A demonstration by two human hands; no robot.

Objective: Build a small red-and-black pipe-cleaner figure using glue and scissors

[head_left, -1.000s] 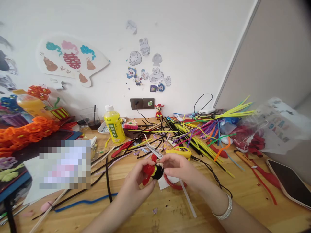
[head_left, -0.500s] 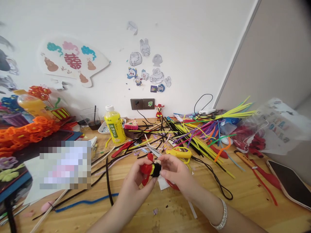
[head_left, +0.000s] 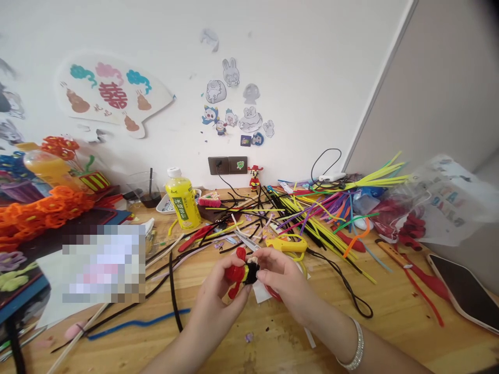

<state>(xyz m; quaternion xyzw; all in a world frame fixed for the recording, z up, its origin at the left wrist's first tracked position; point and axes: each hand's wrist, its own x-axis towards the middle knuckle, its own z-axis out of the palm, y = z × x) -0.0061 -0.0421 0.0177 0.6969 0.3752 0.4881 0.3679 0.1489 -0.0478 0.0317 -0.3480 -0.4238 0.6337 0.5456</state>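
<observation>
A small pipe-cleaner figure (head_left: 240,271), red with a black and yellow part, is held above the wooden table (head_left: 390,322) between both hands. My left hand (head_left: 216,301) grips its red side from below and the left, fingers closed. My right hand (head_left: 283,278) pinches its black end from the right. A silver bracelet (head_left: 356,345) is on my right wrist. A red ring of pipe cleaner (head_left: 275,294) and a white paper scrap lie just under my right hand.
Scissors (head_left: 246,241) and a yellow glue gun (head_left: 287,244) lie just beyond the hands. Loose pipe cleaners (head_left: 323,213) in many colours cover the back right. A yellow drink bottle (head_left: 181,200) stands behind. A phone (head_left: 465,293) lies at the right, orange craft flowers (head_left: 42,210) at the left.
Both hands with the figure have drawn slightly closer together and shifted a little left; my right hand now covers more of the red ring. The view tilted slightly.
</observation>
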